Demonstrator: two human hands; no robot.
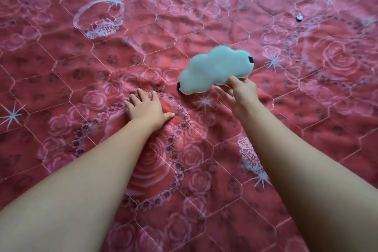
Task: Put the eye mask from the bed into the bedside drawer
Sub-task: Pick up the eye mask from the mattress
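The eye mask (214, 69) is pale blue-green and cloud-shaped, with black strap ends at its left and right tips. It is tilted up off the red quilted bedspread (81, 67). My right hand (240, 91) pinches its lower right edge between thumb and fingers. To the left of the mask, my left hand (148, 107) lies flat on the bedspread with its fingers spread and holds nothing. No drawer is in view.
The bedspread fills the whole view, red with rose and tiara prints and hexagonal stitching. A small dark and white object (299, 16) lies on it at the far right.
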